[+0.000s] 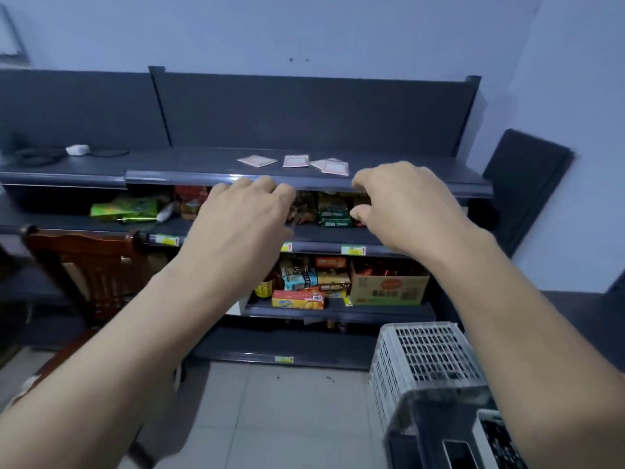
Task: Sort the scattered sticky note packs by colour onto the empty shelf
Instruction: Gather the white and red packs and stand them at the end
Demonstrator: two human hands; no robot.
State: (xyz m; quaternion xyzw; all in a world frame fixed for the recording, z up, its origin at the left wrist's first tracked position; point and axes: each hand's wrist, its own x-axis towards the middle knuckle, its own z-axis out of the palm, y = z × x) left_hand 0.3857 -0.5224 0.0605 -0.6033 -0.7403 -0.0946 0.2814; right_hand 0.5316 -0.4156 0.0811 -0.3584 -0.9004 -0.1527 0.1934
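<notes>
From my end I see four sticky note packs [296,161] lying flat on the top shelf [189,160], near its front edge. One is to the left, one in the middle and two overlap on the right. All look pale with a reddish border in this dim light.

The left hand [243,214] hangs palm down just in front of and below them. Its fingers are loosely bent with the tips at the shelf's front rail [169,177], and it holds nothing. The leftmost pack lies just beyond its fingertips. The right hand [402,204] is level with it and well apart from it. Its fingers curl toward the thumb with nothing visible between them. The overlapping pair sits just beyond its knuckles and slightly left.

Yellow and white price tags [353,250] are clipped along the middle shelf rail, but their print is too small for me to read. Green packets [333,211] between the hands carry white lettering that I cannot make out. A cardboard box [389,287] on the shelf below has an orange printed panel, also illegible.

A wooden chair [84,262] stands on the left and a white plastic crate [429,360] at lower right.
</notes>
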